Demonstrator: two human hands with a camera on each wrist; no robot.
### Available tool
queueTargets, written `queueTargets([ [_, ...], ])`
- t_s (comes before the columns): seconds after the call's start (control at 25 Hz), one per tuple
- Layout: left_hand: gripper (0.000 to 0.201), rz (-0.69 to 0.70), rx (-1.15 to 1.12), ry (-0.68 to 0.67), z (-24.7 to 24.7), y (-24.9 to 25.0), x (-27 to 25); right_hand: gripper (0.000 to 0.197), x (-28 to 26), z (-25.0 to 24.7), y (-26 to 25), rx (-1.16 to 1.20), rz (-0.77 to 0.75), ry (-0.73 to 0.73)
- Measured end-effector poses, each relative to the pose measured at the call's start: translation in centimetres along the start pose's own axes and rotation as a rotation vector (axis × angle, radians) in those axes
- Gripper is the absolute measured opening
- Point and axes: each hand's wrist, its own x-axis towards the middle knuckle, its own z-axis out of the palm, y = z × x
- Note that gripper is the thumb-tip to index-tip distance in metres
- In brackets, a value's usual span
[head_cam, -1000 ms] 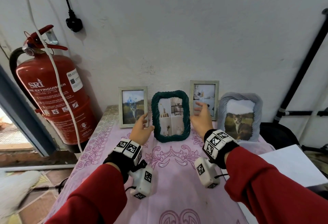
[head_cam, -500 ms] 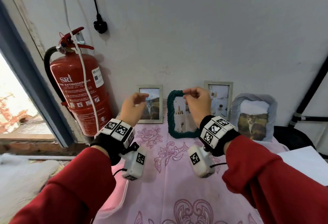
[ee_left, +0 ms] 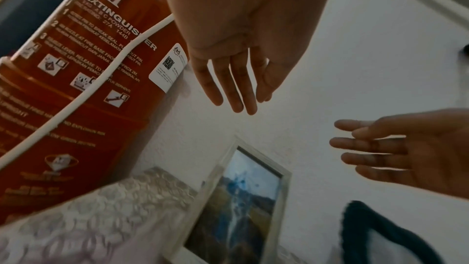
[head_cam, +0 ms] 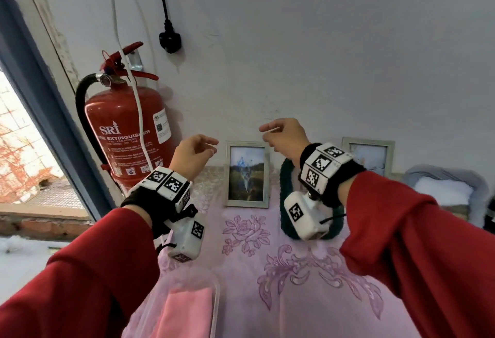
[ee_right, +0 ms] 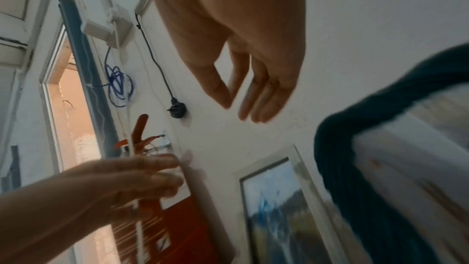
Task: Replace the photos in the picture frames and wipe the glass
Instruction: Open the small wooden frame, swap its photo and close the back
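Observation:
Four picture frames lean on the wall at the back of the table. The pale frame with a landscape photo stands leftmost; a green braided frame is beside it, mostly hidden by my right wrist. Further right are a second pale frame and a grey padded frame. My left hand hovers in the air up and left of the landscape frame, fingers relaxed, holding nothing. My right hand hangs above the landscape and green frames, loosely curled and empty. The left wrist view shows straight fingers.
A red fire extinguisher hangs on the wall just left of the table, with a white cable across it. A black plug dangles above. A pink cloth lies in a clear tray at the table's near left. The tablecloth is pink and floral.
Both hands left the sides and top of the green frame and rose up and leftward, empty. The head view swung left, bringing the extinguisher closer to centre.

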Motion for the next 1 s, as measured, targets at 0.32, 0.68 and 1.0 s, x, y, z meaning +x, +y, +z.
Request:
queueTargets([
  [0.32,0.037,-0.012,0.279,-0.188,1.5,-3.3,5.8,0.045,7.9,0.8,0.5,-0.77,0.048,-0.357],
  [0.68,0.063,-0.049,0.302,-0.316,4.3,-6.1,8.1,0.017,12.3,1.5,2.6,-1.072,-0.019,-0.433],
  [1.0,0.04,-0.085,0.046,-0.292,5.1,-6.4,7.5,0.011,11.7,1.4,2.0,-1.114,-0.027,-0.481],
])
